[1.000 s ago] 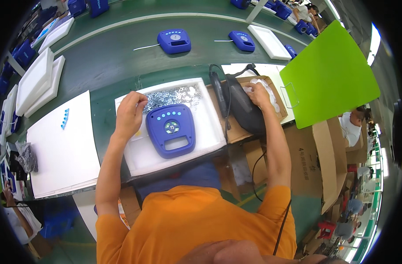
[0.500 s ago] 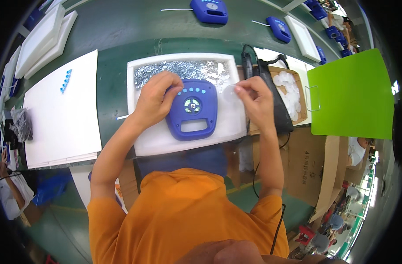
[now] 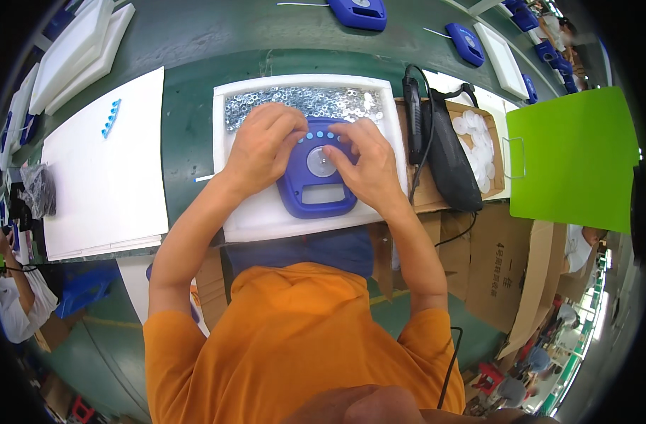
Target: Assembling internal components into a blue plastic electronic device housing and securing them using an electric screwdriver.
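A blue plastic casing (image 3: 294,194) with a rectangular window lies on a white foam tray (image 3: 255,222) in front of me. Light-blue round buttons (image 3: 320,134) run along its upper part. A clear round disc (image 3: 320,162) covers the round opening in its middle. My left hand (image 3: 265,148) is at the casing's upper left corner, thumb and forefinger closed together beside the leftmost button; whatever they pinch is hidden. My right hand (image 3: 374,164) reaches over the right side, thumb at the disc's edge and fingers apart from it near the buttons.
Small shiny metal pieces (image 3: 287,102) fill the tray's far end. Right of it are a black pouch (image 3: 454,162), a corded black tool (image 3: 412,116), a box of clear discs (image 3: 475,145) and a green board (image 3: 574,162). White sheets (image 3: 103,184) with a blue button strip (image 3: 111,119) lie left.
My right hand has moved left from beside the casing to over it. The clear disc it held now covers the round opening. My left hand stays at the upper left corner.
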`<state>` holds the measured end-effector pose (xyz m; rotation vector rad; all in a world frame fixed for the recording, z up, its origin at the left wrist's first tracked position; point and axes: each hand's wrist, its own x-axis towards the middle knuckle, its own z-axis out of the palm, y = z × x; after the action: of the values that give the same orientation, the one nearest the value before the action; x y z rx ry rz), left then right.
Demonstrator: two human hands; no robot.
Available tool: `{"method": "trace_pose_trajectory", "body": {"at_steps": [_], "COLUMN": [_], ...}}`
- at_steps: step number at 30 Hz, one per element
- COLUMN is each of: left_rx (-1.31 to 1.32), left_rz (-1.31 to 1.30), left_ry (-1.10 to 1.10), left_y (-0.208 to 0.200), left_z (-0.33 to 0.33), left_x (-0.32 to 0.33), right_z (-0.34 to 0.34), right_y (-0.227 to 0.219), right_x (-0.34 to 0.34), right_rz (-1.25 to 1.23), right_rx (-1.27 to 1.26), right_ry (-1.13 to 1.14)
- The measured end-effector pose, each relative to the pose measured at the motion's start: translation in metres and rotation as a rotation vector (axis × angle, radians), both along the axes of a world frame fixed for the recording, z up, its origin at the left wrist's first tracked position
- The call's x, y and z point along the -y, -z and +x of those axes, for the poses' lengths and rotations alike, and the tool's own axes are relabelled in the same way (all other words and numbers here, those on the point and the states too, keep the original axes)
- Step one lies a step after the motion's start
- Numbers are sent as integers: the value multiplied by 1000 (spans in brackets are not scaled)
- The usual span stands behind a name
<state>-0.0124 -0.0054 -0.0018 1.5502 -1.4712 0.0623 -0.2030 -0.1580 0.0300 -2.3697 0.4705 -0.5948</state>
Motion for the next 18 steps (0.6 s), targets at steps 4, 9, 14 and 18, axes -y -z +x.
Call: {"method": "trace_pose_trajectory", "body": {"at_steps": [4,9,14,18], "left_rx": [21,18,32,27], "left_rz": [-2,0,-23,-9], "left_ry": [-25,-21,-22,-20], "left_y": [-1,1,5,5], "left_z": [1,2,3,4], "left_x": [-2,0,1,0], "right_z": [-10,-27,-24,-18], "right_y": [-1,7,14,19], "right_x": [34,88,93,93], "right_rz": [-7,-184,-312,-432], "right_rx": [100,-96,-177,-201], "right_ry": [31,239,112,30]}}
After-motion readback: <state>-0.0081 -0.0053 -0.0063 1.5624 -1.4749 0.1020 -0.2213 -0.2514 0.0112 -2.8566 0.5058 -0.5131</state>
